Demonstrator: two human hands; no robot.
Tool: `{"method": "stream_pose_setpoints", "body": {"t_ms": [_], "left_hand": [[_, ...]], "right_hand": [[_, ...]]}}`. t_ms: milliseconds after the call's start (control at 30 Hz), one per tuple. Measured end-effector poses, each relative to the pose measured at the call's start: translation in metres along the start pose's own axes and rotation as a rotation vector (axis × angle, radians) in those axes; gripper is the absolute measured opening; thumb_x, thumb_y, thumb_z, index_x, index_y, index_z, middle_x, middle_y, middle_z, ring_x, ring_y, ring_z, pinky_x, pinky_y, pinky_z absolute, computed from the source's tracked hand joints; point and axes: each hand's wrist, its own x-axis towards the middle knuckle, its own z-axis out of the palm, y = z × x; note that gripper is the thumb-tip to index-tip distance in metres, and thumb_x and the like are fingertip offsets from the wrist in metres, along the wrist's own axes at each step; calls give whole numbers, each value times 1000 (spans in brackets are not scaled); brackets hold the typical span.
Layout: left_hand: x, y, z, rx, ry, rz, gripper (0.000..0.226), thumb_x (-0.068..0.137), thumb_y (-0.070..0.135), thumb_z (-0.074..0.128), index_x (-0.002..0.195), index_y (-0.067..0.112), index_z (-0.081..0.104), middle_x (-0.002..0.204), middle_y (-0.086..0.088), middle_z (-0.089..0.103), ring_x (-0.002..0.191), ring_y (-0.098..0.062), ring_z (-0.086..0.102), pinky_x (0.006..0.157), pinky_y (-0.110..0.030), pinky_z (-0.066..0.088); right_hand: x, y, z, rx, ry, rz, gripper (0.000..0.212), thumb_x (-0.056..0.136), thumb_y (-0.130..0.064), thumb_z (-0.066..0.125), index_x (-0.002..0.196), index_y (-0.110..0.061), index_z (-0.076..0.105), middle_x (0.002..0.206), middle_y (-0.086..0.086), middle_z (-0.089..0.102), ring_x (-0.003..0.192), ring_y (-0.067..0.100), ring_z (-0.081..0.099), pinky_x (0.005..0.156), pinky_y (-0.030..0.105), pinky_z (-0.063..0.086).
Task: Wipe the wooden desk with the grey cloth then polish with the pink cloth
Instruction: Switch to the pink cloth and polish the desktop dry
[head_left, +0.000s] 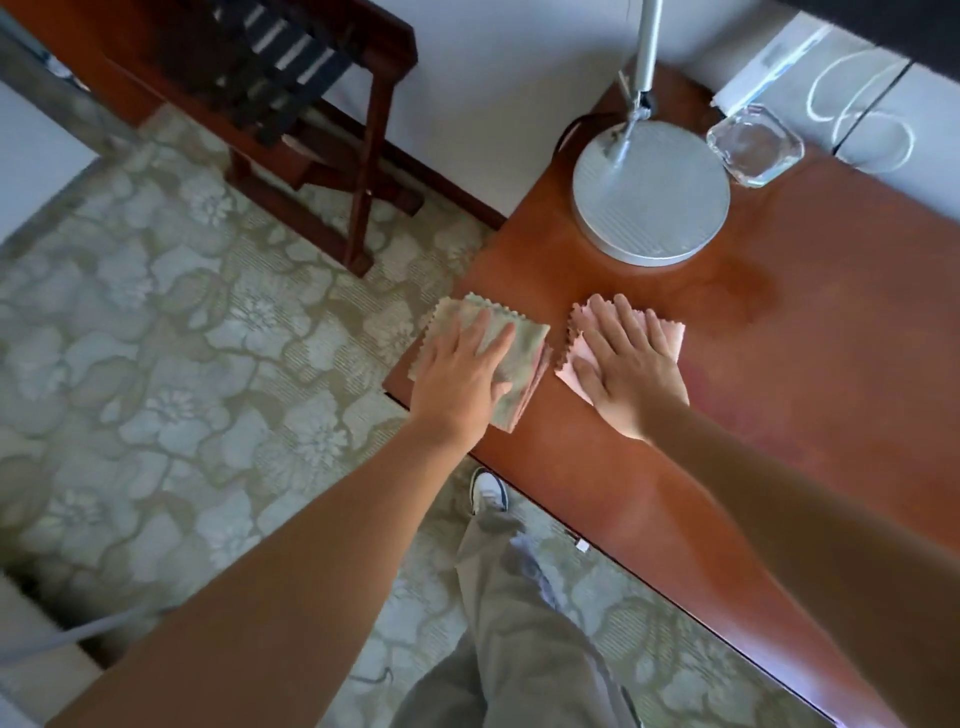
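Wooden desk (779, 374) — near the lamp base (649, 192): left hand (462, 379) flat, fingers straight, on grey cloth (519, 358); right hand (628, 369) flat, fingers spread, on pink cloth (670, 338) just beside.

On the desk (779, 364), two cloths lie side by side at its near-left corner, the left cloth (511, 335) under the left hand (462, 371), the right cloth (670, 338) under the right hand (631, 369), with the lamp base (649, 197) behind and what seems a glass dish (753, 145) beside it.
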Motion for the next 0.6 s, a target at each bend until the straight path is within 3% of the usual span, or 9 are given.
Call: {"method": "stream_pose_setpoints", "body": {"t_ms": [67, 233, 367, 467, 533, 600], "left_hand": [[11, -10, 1, 50, -89, 37, 71, 104, 47, 49, 163, 30, 13, 172, -4, 2, 158, -33, -4, 128, -50, 7], [7, -17, 6, 69, -136, 63, 59, 103, 50, 47, 157, 32, 30, 170, -1, 11, 158, -30, 4, 126, -49, 13], [9, -27, 3, 66, -128, 121, 60, 98, 50, 57, 152, 30, 43, 167, -5, 25, 156, -33, 16, 126, -51, 19], [8, -29, 0, 74, -170, 135, 62, 99, 49, 56, 155, 29, 39, 169, -7, 21, 157, -34, 12, 126, -53, 16], [8, -26, -4, 128, -147, 147, 62, 94, 51, 62, 150, 31, 46, 165, -8, 30, 154, -35, 23, 122, -54, 29], [8, -22, -12, 201, -174, 168, 60, 80, 57, 77, 135, 35, 62, 151, -8, 52, 143, -34, 46, 108, -53, 48]], "right_hand": [[16, 0, -6, -26, -10, -67, 68, 105, -52, 6, 164, -19, 16, 170, 6, 16, 158, 31, 8, 127, 53, 7], [63, -6, -23, -64, -48, -176, 67, 104, -52, 10, 164, -22, 18, 170, 6, 15, 158, 30, 7, 127, 53, 5], [107, -15, -34, -79, -47, -198, 67, 104, -53, 6, 164, -25, 11, 172, 4, 8, 158, 28, 0, 127, 48, -5], [131, -24, -38, -78, -39, -176, 69, 103, -58, -2, 164, -26, 4, 172, 3, 5, 158, 28, -2, 127, 49, -5], [137, -34, -40, -55, -39, -139, 69, 103, -59, -5, 164, -28, 0, 172, 2, 3, 158, 28, -3, 127, 52, -3], [140, -42, -40, -32, -24, -93, 68, 103, -60, -6, 164, -29, -3, 172, 0, -2, 158, 27, -8, 126, 53, -3]]}}
